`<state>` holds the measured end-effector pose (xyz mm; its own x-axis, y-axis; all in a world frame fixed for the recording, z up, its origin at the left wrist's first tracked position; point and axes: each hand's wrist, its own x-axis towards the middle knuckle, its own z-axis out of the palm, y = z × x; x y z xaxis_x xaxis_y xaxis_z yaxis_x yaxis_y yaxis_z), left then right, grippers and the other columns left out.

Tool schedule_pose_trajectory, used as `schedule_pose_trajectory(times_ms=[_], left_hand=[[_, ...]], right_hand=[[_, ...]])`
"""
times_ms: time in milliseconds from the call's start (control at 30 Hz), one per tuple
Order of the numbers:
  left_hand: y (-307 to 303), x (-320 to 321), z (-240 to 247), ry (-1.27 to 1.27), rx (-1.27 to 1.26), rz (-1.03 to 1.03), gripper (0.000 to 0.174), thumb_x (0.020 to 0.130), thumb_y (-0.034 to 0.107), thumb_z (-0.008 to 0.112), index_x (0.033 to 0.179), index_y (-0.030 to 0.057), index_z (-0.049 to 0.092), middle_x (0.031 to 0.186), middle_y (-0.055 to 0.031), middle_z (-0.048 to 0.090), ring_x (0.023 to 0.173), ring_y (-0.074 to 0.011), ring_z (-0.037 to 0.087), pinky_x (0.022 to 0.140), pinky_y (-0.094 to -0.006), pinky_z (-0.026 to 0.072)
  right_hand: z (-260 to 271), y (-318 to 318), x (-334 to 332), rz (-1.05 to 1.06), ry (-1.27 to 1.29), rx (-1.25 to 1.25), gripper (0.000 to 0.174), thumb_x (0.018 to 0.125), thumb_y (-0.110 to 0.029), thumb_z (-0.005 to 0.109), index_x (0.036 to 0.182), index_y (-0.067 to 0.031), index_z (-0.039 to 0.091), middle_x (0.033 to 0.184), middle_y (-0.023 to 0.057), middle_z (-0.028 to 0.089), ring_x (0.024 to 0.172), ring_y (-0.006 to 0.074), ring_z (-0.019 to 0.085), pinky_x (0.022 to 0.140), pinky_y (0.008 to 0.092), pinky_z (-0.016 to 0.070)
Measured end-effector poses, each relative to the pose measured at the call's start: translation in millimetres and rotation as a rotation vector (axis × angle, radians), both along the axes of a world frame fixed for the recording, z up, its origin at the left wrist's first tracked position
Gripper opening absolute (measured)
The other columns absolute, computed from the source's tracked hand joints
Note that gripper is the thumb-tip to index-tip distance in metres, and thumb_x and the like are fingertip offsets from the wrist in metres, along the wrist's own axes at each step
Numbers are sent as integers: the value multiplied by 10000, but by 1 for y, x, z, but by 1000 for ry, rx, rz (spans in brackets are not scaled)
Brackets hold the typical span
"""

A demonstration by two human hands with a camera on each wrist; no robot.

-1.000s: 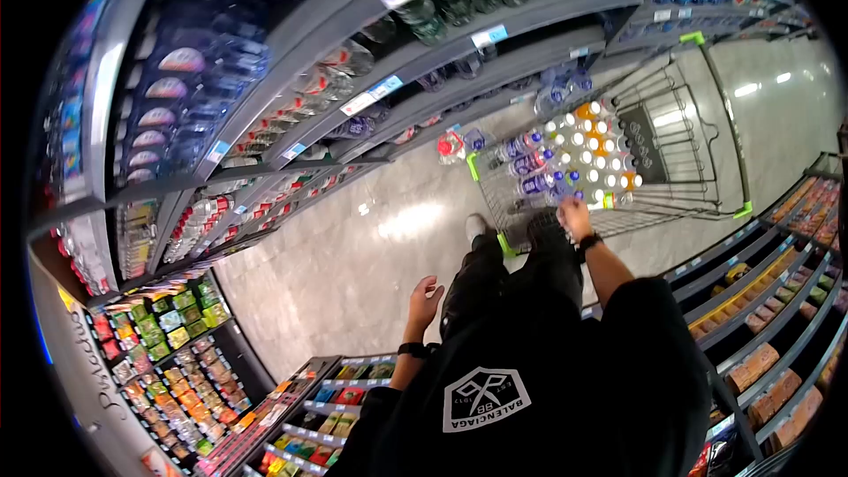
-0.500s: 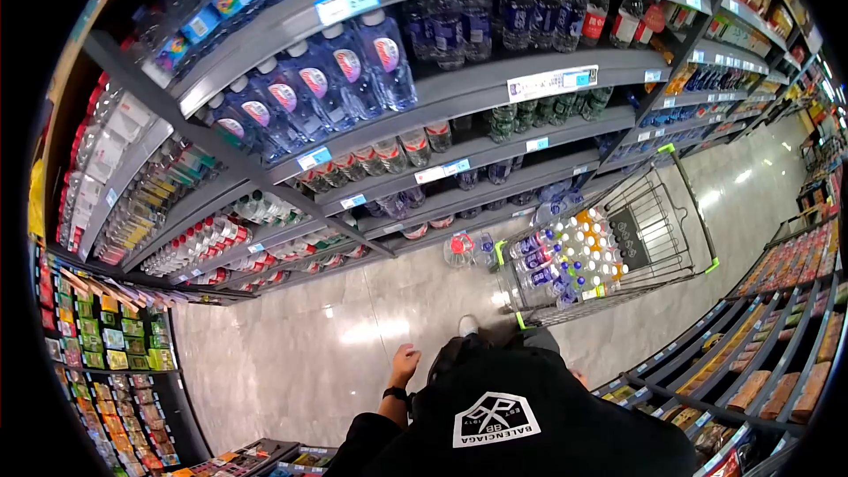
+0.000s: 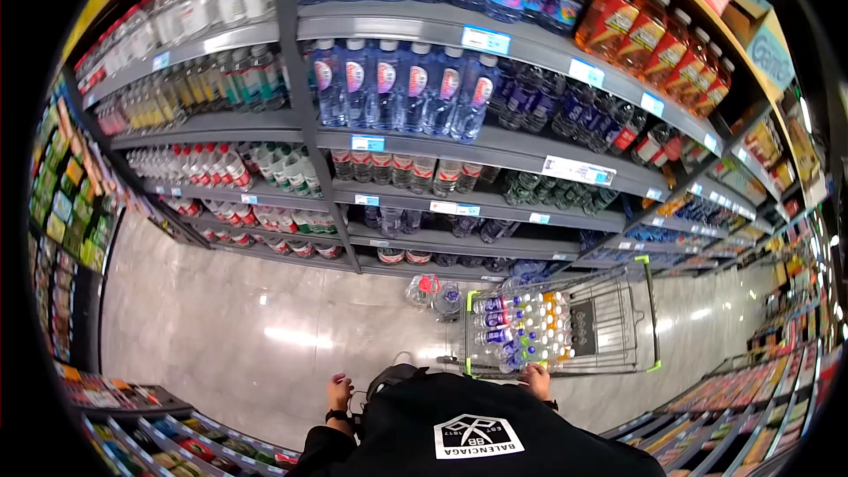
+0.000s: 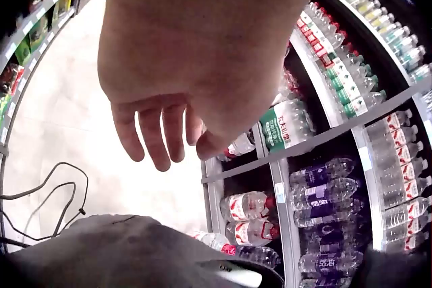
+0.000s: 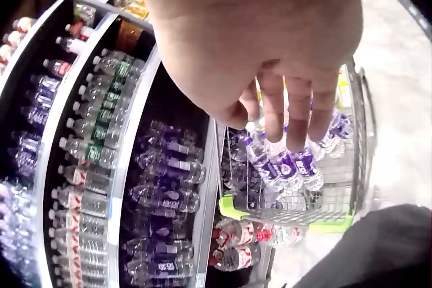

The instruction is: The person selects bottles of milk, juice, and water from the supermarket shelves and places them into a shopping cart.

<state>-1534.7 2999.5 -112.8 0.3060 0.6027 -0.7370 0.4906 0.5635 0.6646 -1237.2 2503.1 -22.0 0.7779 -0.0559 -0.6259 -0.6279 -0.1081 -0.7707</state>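
My left hand (image 3: 339, 389) hangs in front of my body with loosely bent fingers and holds nothing; in the left wrist view its fingers (image 4: 156, 133) point down over the pale floor. My right hand (image 3: 534, 380) is at the near side of the shopping cart (image 3: 654, 314), fingers relaxed. In the right wrist view the right fingers (image 5: 295, 109) overlap the cart's purple-labelled water bottles (image 5: 287, 166), gripping none. Many drink bottles (image 3: 530, 327) with white, blue and orange parts fill the cart's front. A red-capped water jug (image 3: 422, 291) and a blue-tinted large bottle (image 3: 448, 300) stand on the floor beside it.
A long grey shelf unit (image 3: 389, 228) runs across the front, with rows of water bottles (image 3: 402, 88) and orange drinks (image 3: 658, 35). Snack shelves (image 3: 185, 437) stand behind at left, others (image 3: 742, 420) at right. Tiled floor (image 3: 221, 300) stretches left of the cart.
The head view has swung round and lifted, bringing more of the bottle shelf in. My right hand, earlier over the cart's bottles, is now drawn back to its near edge. The left stays free.
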Motion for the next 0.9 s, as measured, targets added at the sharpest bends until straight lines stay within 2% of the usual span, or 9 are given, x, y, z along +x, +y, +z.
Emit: schedule_pose_trajectory(times_ms=[100,200,267,367,400,433,567,767,900], left_hand=[[-16,-10,-16,6,9,-131,406,872,94,687,1255,-8,599,1013,-147,712,775,-217,713,570,-321,521],[-29,-17,-23,-3,22,-133,390,867,95,709,1226,-30,620,995,-168,727,753,-234,726,549,-334,520],[-37,-25,-23,-9,-37,-89,390,858,94,714,1215,-39,628,982,-178,726,759,-254,730,553,-346,524],[-41,-24,-16,56,-70,-85,410,846,114,725,1212,-46,634,974,-184,724,782,-261,732,576,-353,534],[-42,-22,-11,52,-58,-72,409,837,132,732,1199,-39,645,961,-173,723,785,-256,730,590,-349,537],[-41,-19,-13,53,-62,-60,409,837,132,732,1199,-39,645,961,-173,723,785,-256,730,590,-349,537],[-36,-17,-12,-23,51,-68,387,844,130,725,1192,-20,648,957,-143,719,743,-231,718,595,-335,535],[-34,3,16,-36,56,-66,390,847,133,730,1199,-13,645,939,-120,712,711,-209,707,569,-322,524],[-33,5,5,-51,64,-96,396,842,144,739,1191,-16,646,928,-131,719,689,-221,713,543,-331,519]], right_hand=[[8,20,16,73,39,-43,341,870,-118,636,1204,-67,593,891,77,696,711,200,684,620,362,559],[-15,21,9,128,10,-38,311,886,-140,651,1183,-53,622,890,68,699,713,197,675,635,351,554],[-37,11,5,291,-75,-76,269,905,-177,672,1128,-28,688,890,70,717,750,173,670,679,325,546],[-120,-31,0,440,-120,-224,269,925,-235,706,1066,-10,740,902,68,738,811,145,671,729,305,536],[-179,-59,-1,291,-124,-33,286,927,-269,730,1020,0,756,896,63,748,851,124,671,764,304,534],[-188,-70,-9,338,-119,-157,288,927,-271,731,1021,0,756,896,62,748,851,124,671,765,304,534],[-179,-79,-31,341,-70,-303,295,926,-280,735,1022,-1,756,896,61,748,853,125,672,768,306,535],[-166,-77,-31,311,-96,-315,307,926,-292,740,1024,-2,756,897,59,748,857,127,673,772,308,536],[-174,-80,-24,298,-131,-296,315,925,-300,744,1025,-2,756,898,57,749,859,128,673,774,310,537]])
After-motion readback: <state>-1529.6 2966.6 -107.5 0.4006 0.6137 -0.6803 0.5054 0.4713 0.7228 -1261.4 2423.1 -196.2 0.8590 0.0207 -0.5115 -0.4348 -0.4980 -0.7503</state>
